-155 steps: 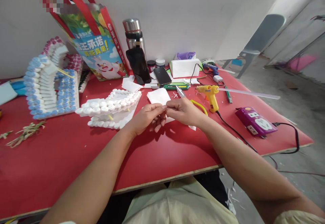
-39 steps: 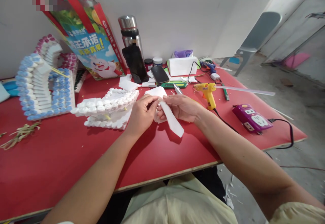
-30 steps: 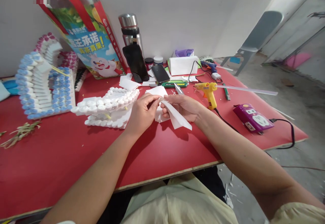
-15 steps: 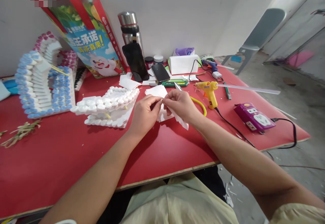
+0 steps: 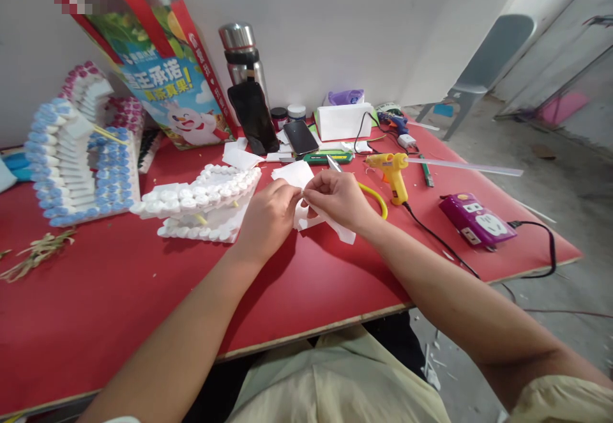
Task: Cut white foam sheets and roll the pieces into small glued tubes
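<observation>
Both my hands meet over the table, fingertips almost touching. My left hand (image 5: pixel 272 215) is closed in a pinch at a tiny white bit (image 5: pixel 302 193), too small to make out fully. Opposite it, my right hand (image 5: pixel 338 200) pinches too, and a strip of thin white paper (image 5: pixel 341 228) hangs below its fingers. More white paper (image 5: pixel 293 172) lies just behind the hands. A metal blade tip and a yellow handle loop (image 5: pixel 380 202), apparently scissors, show around my right hand, which hides their middle. Left of my hands stands a white tiered model (image 5: pixel 201 199) edged with small rolled pieces.
A yellow glue gun (image 5: pixel 395 174) and a purple power socket (image 5: pixel 479 220) with cords lie at right. Behind are a green cutter (image 5: pixel 330 156), phones (image 5: pixel 301 137), a steel flask (image 5: pixel 242 52) and a printed bag (image 5: pixel 167 84). A blue-and-white model (image 5: pixel 79 161) stands left.
My hands stay pinched together with only slight finger movement. The whole view has shifted a little; the objects on the table stay put.
</observation>
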Demonstrator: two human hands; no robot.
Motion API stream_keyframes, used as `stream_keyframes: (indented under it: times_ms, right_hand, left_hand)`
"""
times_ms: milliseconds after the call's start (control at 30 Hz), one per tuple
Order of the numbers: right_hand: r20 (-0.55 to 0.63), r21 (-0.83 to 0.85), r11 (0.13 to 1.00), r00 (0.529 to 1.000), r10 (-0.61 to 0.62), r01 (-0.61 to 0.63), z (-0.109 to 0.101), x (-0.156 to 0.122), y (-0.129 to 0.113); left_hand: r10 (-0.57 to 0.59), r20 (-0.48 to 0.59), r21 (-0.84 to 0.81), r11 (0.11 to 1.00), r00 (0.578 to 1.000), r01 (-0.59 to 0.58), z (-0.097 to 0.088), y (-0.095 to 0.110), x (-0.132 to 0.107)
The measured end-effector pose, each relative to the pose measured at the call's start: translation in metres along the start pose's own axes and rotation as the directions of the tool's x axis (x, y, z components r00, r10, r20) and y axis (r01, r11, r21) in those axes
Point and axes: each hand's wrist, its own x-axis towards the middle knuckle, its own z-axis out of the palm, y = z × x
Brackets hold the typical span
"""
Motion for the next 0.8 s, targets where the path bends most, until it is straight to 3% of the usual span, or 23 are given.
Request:
stream_keyframes:
  times_ms: [133, 267, 433, 500, 567, 667, 800]
  right_hand:
    - [0.021, 0.012, 0.999, 0.999, 0.031, -0.032, 0.0, -0.001, -0.001]
    - [0.037, 0.012, 0.998, 0.997, 0.068, -0.068, 0.002, -0.001, 0.001]
    - [0.032, 0.03, 0.998, 0.998, 0.051, -0.052, 0.001, -0.002, 0.001]
    - [0.05, 0.067, 0.996, 0.998, 0.049, -0.053, -0.001, -0.002, -0.001]
    - [0.082, 0.076, 0.996, 0.996, 0.035, -0.042, -0.002, -0.001, -0.002]
    - [0.099, -0.043, 0.998, 0.994, -0.037, 0.041, -0.003, -0.001, -0.002]
    - [0.053, -0.221, 0.966, 0.991, -0.123, 0.131, -0.002, -0.002, 0.0]
  left_hand:
    - [0.058, 0.052, 0.165, 0.984, 0.997, -0.066, -0.001, 0.0, -0.002]
    - [0.053, 0.095, 0.187, 0.98, 0.994, -0.07, -0.001, 0.001, -0.002]
    - [-0.048, 0.045, -0.163, 0.985, 0.998, 0.054, -0.003, -0.001, 0.003]
    - [-0.165, 0.081, -0.354, 0.917, 0.983, 0.183, -0.005, -0.003, 0.005]
    - [-0.254, 0.189, -0.499, 0.807, 0.948, 0.316, -0.006, -0.005, 0.006]
    - [-0.291, 0.309, -0.55, 0.722, 0.905, 0.42, -0.005, -0.008, 0.006]
    - [-0.308, 0.281, -0.516, 0.75, 0.909, 0.414, -0.003, -0.01, 0.004]
